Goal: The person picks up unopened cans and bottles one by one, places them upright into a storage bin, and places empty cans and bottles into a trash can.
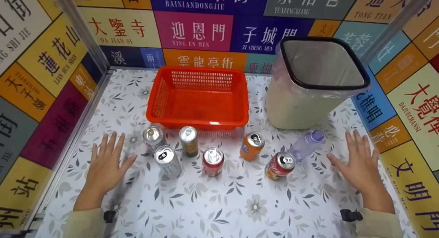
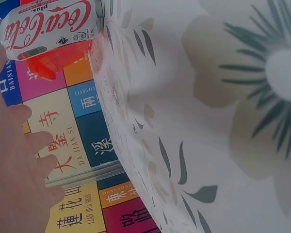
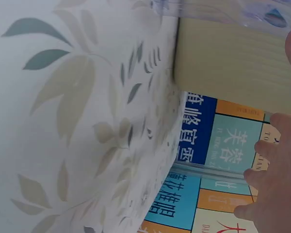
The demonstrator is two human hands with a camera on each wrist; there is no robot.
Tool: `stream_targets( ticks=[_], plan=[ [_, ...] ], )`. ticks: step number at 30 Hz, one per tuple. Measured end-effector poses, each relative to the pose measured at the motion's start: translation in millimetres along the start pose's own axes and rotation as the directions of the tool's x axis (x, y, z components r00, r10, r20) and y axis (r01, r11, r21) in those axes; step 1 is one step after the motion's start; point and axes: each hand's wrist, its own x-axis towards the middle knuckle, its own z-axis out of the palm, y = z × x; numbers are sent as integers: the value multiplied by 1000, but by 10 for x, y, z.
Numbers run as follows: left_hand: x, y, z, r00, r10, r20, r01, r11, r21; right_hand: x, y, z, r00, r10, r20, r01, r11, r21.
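My left hand [image 1: 105, 166] lies spread beside the left end of a loose group of drink cans, holding nothing. Nearest to it are a silver can [image 1: 168, 162] and a can with a darker side [image 1: 153, 139]. A white Coca-Cola Plus can [image 2: 53, 26] shows past the thumb in the left wrist view. Between the hands stand a gold-and-green can [image 1: 189, 142], a red can [image 1: 213, 162], an orange can [image 1: 251, 147] and a red-and-yellow can [image 1: 279, 166]. My right hand [image 1: 362, 166], fingers also spread, is right of a clear purple-tinted plastic bottle [image 1: 306, 145] with a purple cap.
Behind the cans sits a red perforated plastic basket [image 1: 197, 123]. A tall cream bin [image 1: 291, 107] with a black rim and plastic liner stands at the back right. Sign-covered walls [image 1: 192, 28] border the flower-patterned tabletop [image 1: 212, 203] at the back and sides.
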Motion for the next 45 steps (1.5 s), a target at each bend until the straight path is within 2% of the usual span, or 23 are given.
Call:
stream_targets(
  ticks=[4, 8, 15, 18, 22, 26, 28, 29, 31, 35, 37, 41, 45],
  plan=[
    [4, 43, -9, 1000, -8, -13, 7, 999, -48, -14, -67, -148, 998, -18, -65, 19, 1000, 16],
    [13, 91, -20, 1000, 2, -27, -5, 995, -103, 4, -230, -322, 991, -53, -124, 57, 998, 29],
    [25, 189, -30, 998, 22, -62, -36, 972, -232, 92, -765, -619, 956, -179, -231, 193, 980, 40],
    [39, 239, -21, 998, 13, -66, -32, 957, -287, 152, -1064, -747, 936, -244, -254, 261, 965, 35],
    [87, 297, -5, 998, -29, -51, 9, 938, -348, 259, -1456, -880, 895, -348, -281, 376, 925, 51],
    [126, 338, 23, 996, -84, -18, 68, 898, -435, 409, -1814, -943, 844, -446, -298, 486, 871, 73],
    [144, 347, 47, 996, -93, -11, 77, 875, -478, 488, -1980, -956, 830, -476, -290, 517, 852, 79],
    [151, 348, 63, 996, -92, -10, 75, 866, -494, 529, -2058, -956, 828, -486, -278, 525, 847, 84],
    [174, 349, 97, 997, -76, -24, 53, 854, -518, 618, -2204, -937, 842, -484, -239, 518, 849, 102],
    [203, 344, 175, 998, -47, -48, 12, 830, -558, 823, -2451, -804, 895, -436, -95, 446, 880, 164],
    [214, 342, 211, 998, -35, -52, -2, 816, -578, 920, -2561, -700, 910, -414, -10, 409, 895, 178],
    [249, 344, 265, 999, -2, -48, -28, 786, -617, 1088, -2762, -466, 905, -404, 135, 382, 910, 163],
    [294, 339, 316, 1000, 10, -18, -20, 734, -679, 1239, -2923, -189, 888, -374, 267, 351, 927, 131]
  ],
)
